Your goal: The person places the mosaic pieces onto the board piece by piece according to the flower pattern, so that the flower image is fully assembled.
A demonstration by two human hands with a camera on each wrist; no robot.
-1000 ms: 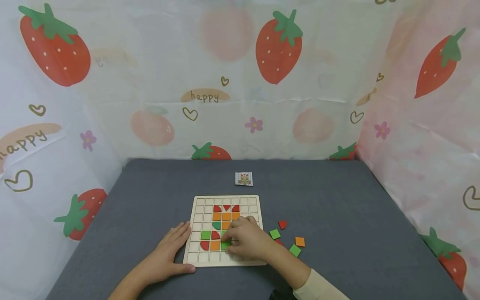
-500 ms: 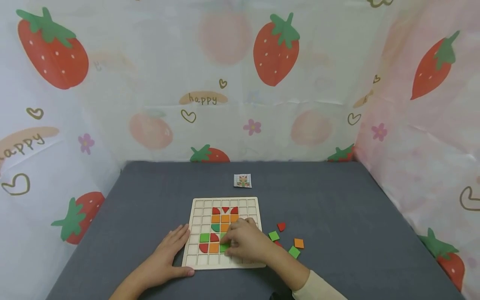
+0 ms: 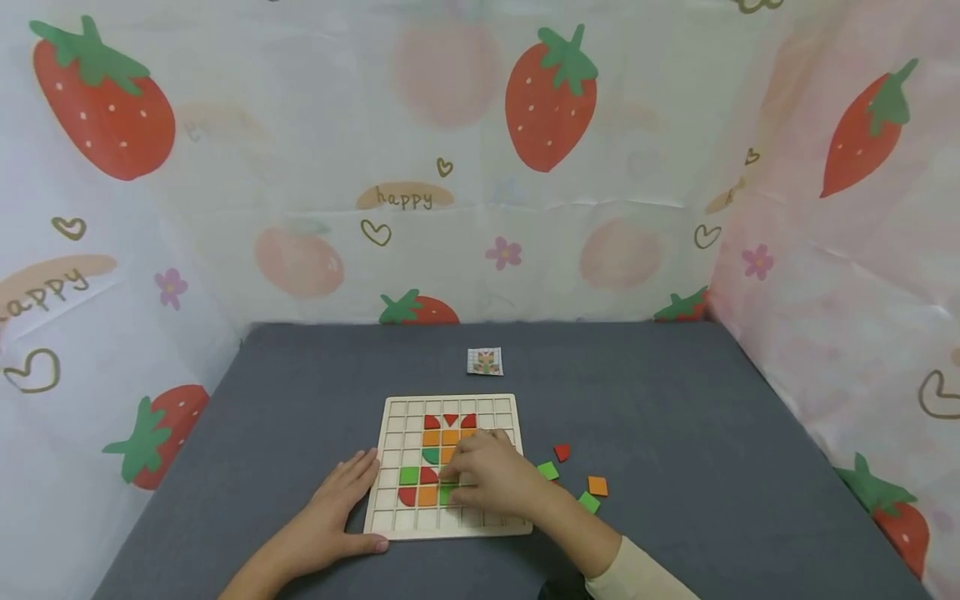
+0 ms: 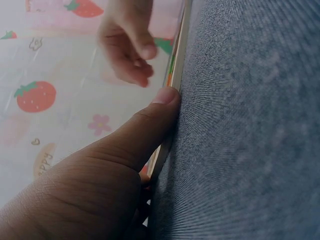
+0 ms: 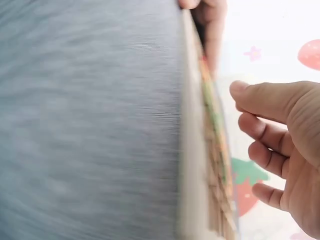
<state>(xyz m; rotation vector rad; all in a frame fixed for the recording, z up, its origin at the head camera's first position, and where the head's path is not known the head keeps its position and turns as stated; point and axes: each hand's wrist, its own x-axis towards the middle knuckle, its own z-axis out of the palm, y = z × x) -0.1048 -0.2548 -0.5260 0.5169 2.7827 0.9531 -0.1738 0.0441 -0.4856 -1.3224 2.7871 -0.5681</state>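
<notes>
A square wooden grid board (image 3: 390, 521) lies on the table. Red, orange and green tiles fill some of its cells, such as a light green square (image 3: 408, 475) and an orange one (image 3: 427, 497). My left hand (image 3: 326, 521) rests at the board's left side, fingers along the edge and thumb at the near corner; in the left wrist view the thumb (image 4: 145, 122) touches the rim. Over the right half hovers my right hand (image 3: 495, 479), which hides the cells beneath. In the right wrist view its loosely bent fingers (image 5: 267, 157) are off the board, with nothing visible between them.
Loose tiles lie right of the board: a red one (image 3: 562, 452), an orange square (image 3: 597, 486) and green squares (image 3: 588, 502). A small picture card (image 3: 485, 362) lies beyond the board. Strawberry-print cloth (image 3: 480, 250) encloses the grey table (image 3: 315, 358) at back and sides.
My right hand has lifted slightly over the board and its fingertips have shifted a little. The left hand keeps its place. The head view has tilted slightly since the first frame.
</notes>
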